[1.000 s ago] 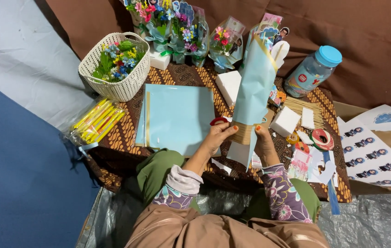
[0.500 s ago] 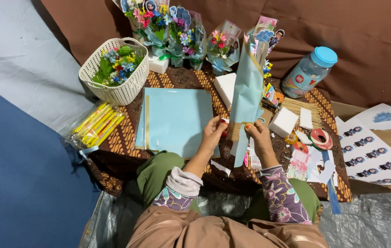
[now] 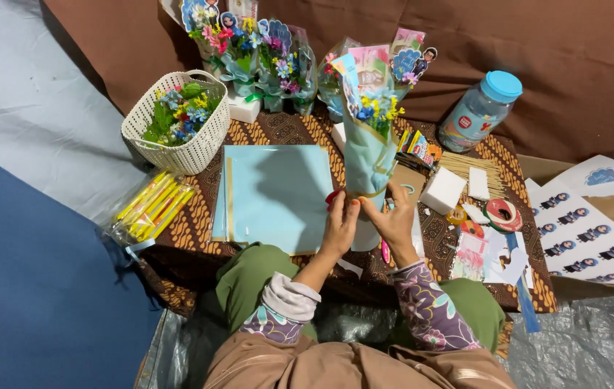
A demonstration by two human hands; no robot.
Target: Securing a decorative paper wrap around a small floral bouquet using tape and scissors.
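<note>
Hands meet at the bouquet's (image 3: pixel 368 155) waist: left hand (image 3: pixel 339 227) and right hand (image 3: pixel 396 222) both pinch its pale blue wrap. Since a moment ago it stands upright above the surface (image 3: pixel 192 230), flowers showing, beside the blue paper sheets (image 3: pixel 274 194).

Pale-blue paper-wrapped bouquet (image 3: pixel 369 155), small yellow and blue flowers on top, upright, mid-table, right of blue paper sheets.

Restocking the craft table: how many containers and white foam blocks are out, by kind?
Baskets: 1
Jars: 1
Foam blocks: 3
Total: 5
</note>
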